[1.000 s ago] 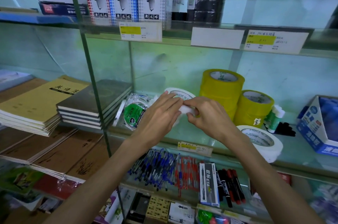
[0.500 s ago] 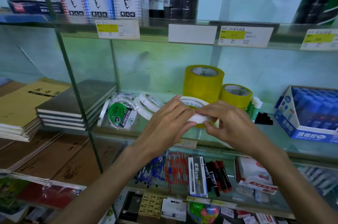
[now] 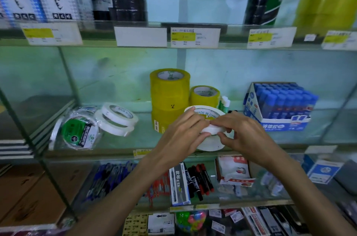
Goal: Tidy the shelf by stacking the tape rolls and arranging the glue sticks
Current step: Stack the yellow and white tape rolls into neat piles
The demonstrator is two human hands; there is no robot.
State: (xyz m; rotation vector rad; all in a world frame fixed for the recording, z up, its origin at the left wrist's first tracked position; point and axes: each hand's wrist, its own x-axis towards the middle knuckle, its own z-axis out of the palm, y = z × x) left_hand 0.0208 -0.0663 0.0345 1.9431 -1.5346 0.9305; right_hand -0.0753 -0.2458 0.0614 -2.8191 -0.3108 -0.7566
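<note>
Pinching a white tape roll (image 3: 212,129) between left hand (image 3: 183,131) and right hand (image 3: 245,133), the person holds it right over another white roll (image 3: 210,146) on the glass shelf (image 3: 135,139); stacking looks barely begun, with two leaning rolls (image 3: 117,118) left, glue sticks (image 3: 284,98) boxed at right

The held roll (image 3: 209,118), white with "MADE IN CHINA" printed inside its core, lies flat between the left hand (image 3: 181,135) and right hand (image 3: 245,135). Both pinch its rim just above a second white roll (image 3: 211,146), which lies flat near the front edge of the shelf (image 3: 135,139). Behind them a tall yellow stack (image 3: 170,98) stands cores up, with a short yellow roll (image 3: 204,95) just beside it on the right. Toward the left end, two tilted white rolls (image 3: 117,120) lean one on the other. Just beside them a wrapped pack (image 3: 79,131) with a green label stands on edge. Blue-capped glue sticks (image 3: 286,98) stand upright in an open carton (image 3: 284,125) toward the right end.
</note>
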